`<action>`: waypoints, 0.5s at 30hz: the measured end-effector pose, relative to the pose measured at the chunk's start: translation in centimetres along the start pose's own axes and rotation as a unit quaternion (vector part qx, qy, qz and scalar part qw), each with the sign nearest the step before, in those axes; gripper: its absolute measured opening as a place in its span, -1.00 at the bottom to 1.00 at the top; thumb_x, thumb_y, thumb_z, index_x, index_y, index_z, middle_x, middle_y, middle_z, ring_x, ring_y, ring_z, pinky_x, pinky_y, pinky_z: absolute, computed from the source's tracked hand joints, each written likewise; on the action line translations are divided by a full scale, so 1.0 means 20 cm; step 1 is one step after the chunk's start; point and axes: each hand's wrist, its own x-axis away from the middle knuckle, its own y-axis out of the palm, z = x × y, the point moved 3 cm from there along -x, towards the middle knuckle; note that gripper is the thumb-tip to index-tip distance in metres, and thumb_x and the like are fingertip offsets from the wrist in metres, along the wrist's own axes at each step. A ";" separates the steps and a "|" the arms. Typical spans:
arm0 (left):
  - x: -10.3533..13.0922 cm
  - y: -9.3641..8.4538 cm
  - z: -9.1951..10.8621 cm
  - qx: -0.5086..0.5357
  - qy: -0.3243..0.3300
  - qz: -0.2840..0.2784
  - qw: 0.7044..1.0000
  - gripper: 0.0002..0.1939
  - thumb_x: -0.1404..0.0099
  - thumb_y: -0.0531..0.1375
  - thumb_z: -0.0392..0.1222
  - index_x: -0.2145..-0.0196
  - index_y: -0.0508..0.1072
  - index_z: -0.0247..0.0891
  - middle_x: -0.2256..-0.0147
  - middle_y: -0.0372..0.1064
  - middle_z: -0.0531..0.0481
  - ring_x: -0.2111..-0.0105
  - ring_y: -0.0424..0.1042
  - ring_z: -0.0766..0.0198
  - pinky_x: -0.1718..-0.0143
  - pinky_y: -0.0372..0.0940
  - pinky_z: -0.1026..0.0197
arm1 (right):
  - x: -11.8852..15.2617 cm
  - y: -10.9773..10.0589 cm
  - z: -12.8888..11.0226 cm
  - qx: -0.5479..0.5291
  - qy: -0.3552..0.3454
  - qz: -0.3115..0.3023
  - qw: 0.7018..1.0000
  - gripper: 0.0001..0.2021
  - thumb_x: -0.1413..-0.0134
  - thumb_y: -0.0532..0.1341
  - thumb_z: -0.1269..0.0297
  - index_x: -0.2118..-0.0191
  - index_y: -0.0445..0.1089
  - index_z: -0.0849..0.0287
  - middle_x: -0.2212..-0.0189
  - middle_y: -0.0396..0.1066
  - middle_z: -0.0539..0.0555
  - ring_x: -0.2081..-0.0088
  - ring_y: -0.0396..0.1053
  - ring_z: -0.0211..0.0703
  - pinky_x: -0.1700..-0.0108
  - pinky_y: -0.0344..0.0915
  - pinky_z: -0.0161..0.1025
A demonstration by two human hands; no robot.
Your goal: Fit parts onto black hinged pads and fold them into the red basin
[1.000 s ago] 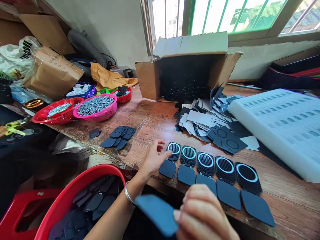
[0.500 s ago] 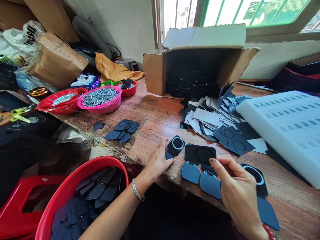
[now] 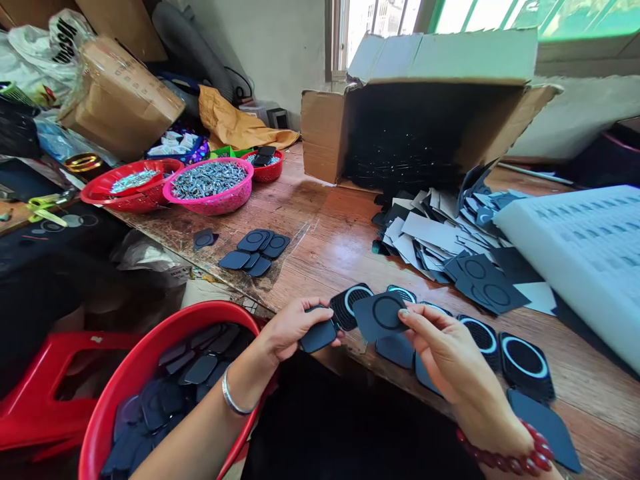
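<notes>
My left hand (image 3: 295, 327) grips a hinged black device (image 3: 320, 333) by its flat lower panel, just off the table's front edge. The device's ringed panel (image 3: 350, 303) lies folded out to the right, its white ring facing up. Between the thumb and fingers of my right hand (image 3: 435, 340) is a thin dark card (image 3: 381, 315) with a circular outline, held close beside that ringed panel. More hinged devices (image 3: 525, 359) with white rings lie in a row along the table edge, partly behind my right hand.
A cardboard box (image 3: 323, 137) with dark contents stands at the back, loose cards (image 3: 430, 233) spilling before it. White foam (image 3: 590, 227) lies right. Pink (image 3: 215, 203) and red baskets (image 3: 125, 200) hold small parts. A red tub (image 3: 95, 407) is lower left; black pieces (image 3: 255, 250) lie left of centre.
My left hand has picked up the hinged device at the edge. My right hand has brought its card left and tilted it beside the ring. The view has shifted slightly.
</notes>
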 end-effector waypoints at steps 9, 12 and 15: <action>0.03 0.08 -0.03 0.031 -0.019 -0.021 0.999 -0.69 0.01 0.35 -0.21 0.27 0.48 -0.33 0.44 0.53 -0.05 0.50 0.53 0.23 0.49 0.44 0.25 | 0.02 0.08 0.01 0.031 0.033 -0.036 0.998 -0.64 0.35 0.50 0.03 0.56 0.43 0.17 0.33 0.46 0.11 0.33 0.41 -0.12 0.34 0.40 -0.25; 0.03 0.09 -0.04 0.026 -0.019 -0.027 0.999 -0.69 0.01 0.34 -0.22 0.25 0.48 -0.33 0.46 0.52 -0.05 0.49 0.53 0.22 0.50 0.43 0.25 | 0.02 0.08 0.02 0.035 0.035 -0.038 0.998 -0.63 0.36 0.51 0.04 0.58 0.41 0.18 0.33 0.45 0.10 0.32 0.41 -0.12 0.30 0.43 -0.21; 0.03 0.09 -0.04 0.018 -0.023 -0.025 0.999 -0.70 0.00 0.32 -0.23 0.26 0.47 -0.33 0.48 0.52 -0.05 0.51 0.52 0.23 0.51 0.43 0.26 | 0.02 0.08 0.03 0.035 0.051 -0.042 0.997 -0.63 0.39 0.52 0.05 0.57 0.43 0.20 0.33 0.44 0.11 0.31 0.40 -0.13 0.26 0.45 -0.20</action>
